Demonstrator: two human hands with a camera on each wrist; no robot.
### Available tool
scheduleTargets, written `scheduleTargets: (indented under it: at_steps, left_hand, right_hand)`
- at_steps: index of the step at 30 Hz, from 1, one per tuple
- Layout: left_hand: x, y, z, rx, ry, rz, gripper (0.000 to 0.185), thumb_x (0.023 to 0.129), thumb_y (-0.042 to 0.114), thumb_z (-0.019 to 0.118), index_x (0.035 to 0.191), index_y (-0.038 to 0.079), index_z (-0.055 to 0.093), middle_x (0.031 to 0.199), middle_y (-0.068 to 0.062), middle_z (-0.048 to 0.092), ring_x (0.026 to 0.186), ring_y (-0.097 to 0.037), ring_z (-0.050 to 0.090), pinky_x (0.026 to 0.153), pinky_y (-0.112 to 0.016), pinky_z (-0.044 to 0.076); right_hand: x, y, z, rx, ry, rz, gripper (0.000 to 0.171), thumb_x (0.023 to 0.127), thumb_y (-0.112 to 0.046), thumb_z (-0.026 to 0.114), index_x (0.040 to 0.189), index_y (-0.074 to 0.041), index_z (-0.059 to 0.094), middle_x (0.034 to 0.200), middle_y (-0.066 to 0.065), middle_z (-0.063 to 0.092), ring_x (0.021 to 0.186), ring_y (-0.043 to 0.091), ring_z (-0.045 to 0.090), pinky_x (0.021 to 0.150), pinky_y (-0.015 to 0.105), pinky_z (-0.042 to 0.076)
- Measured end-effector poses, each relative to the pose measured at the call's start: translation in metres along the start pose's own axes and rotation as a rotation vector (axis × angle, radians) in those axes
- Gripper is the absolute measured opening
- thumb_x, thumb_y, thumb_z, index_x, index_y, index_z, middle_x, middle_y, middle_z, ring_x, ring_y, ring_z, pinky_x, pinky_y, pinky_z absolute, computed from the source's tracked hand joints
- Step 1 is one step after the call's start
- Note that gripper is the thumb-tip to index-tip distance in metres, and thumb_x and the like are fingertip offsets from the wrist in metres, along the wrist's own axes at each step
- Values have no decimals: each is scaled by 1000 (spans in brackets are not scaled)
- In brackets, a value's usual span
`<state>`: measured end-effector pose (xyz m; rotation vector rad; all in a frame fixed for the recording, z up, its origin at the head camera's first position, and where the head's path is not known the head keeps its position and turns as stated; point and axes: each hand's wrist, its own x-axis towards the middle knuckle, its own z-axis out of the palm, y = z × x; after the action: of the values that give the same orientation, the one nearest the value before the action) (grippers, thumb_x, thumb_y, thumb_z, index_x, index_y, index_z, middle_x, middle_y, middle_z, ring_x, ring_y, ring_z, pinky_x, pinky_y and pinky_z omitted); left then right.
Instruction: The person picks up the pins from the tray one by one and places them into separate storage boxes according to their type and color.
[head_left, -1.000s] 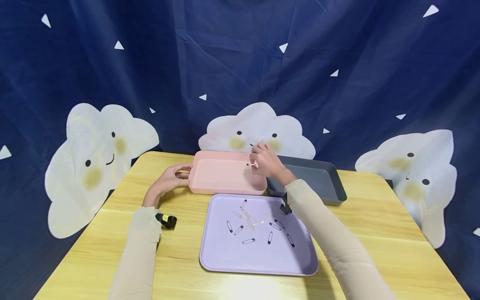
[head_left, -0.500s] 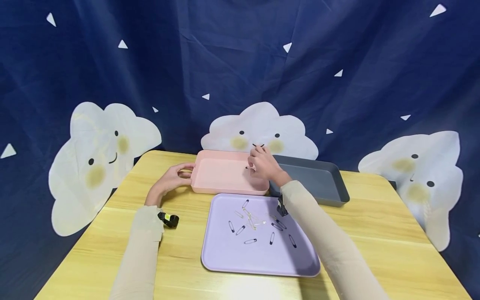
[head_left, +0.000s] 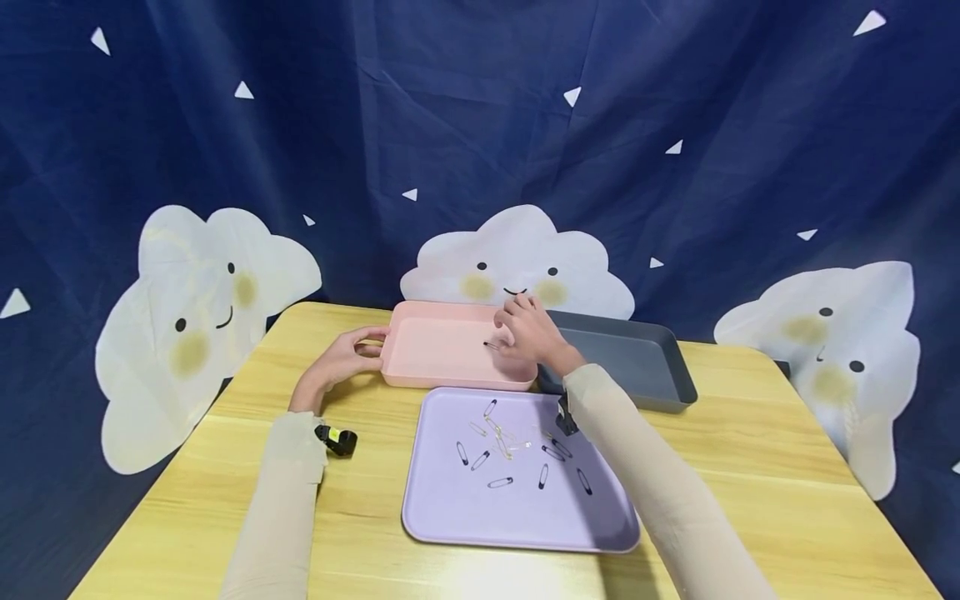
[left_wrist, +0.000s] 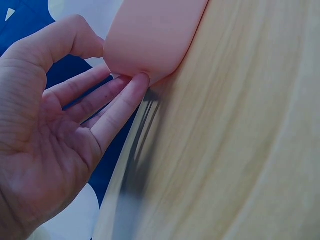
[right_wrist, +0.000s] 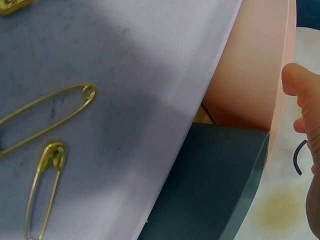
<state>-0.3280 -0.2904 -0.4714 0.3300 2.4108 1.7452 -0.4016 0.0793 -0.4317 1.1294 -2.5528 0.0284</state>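
Observation:
My left hand point(head_left: 341, 360) holds the left end of a pink tray point(head_left: 442, 377); in the left wrist view the thumb meets the pink tray's point(left_wrist: 150, 35) end and fingertips touch its lower edge. Over the pink tray's right part is my right hand point(head_left: 527, 329), thumb and fingers apart. A black safety pin point(head_left: 491, 345) lies just beyond its fingertips, seemingly free of them. In the right wrist view the thumb point(right_wrist: 298, 82) shows nothing at its tip; the pin is out of sight there. Several black and gold safety pins point(head_left: 500, 482) lie scattered on a lilac tray point(head_left: 517, 521).
A dark grey tray point(head_left: 626, 367) stands right of the pink one, partly behind my right hand. The lilac tray lies in front of both on the wooden table point(head_left: 780, 467). Behind hangs a dark blue curtain point(head_left: 480, 125) with clouds. Each wrist carries a small black camera point(head_left: 337, 440).
The black safety pin has moved lower and slightly left, away from the right fingertips, which have spread apart. My left hand stays at the pink tray's end.

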Motion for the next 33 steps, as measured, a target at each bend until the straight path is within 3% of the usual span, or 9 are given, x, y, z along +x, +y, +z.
scheduleTargets:
  at_steps: [11, 23, 29, 33]
  left_hand:
    - [-1, -1, 0, 1, -1, 13, 70, 86, -5, 65, 151, -5, 41, 149, -31, 48, 133, -48, 52, 87, -13, 50]
    - [2, -2, 1, -7, -6, 29, 70, 85, -4, 67, 151, -4, 43, 146, -31, 50, 130, -48, 54, 88, -14, 50]
    - [2, -2, 1, -4, -12, 30, 69, 86, -5, 65, 151, -6, 41, 146, -32, 49, 131, -49, 53, 87, -13, 51]
    - [0, -2, 1, -6, -13, 32, 68, 87, -6, 64, 151, -6, 40, 146, -33, 49, 131, -50, 53, 87, -14, 51]
  right_hand:
    - [-4, -2, 0, 66, 0, 32, 33, 88, -34, 66, 111, -11, 58, 105, 8, 53, 103, 29, 43, 90, 47, 35]
    - [-16, -16, -11, 269, -39, 87, 32, 95, -38, 62, 115, -14, 55, 104, 5, 58, 93, 25, 38, 93, 48, 30]
    - [-26, -28, -20, 341, -46, 64, 35, 95, -37, 59, 118, -11, 59, 95, 6, 59, 96, 24, 44, 91, 46, 32]
    - [-35, -36, -25, 352, -43, 26, 35, 96, -37, 58, 119, -11, 60, 98, 4, 58, 101, 25, 43, 93, 47, 33]
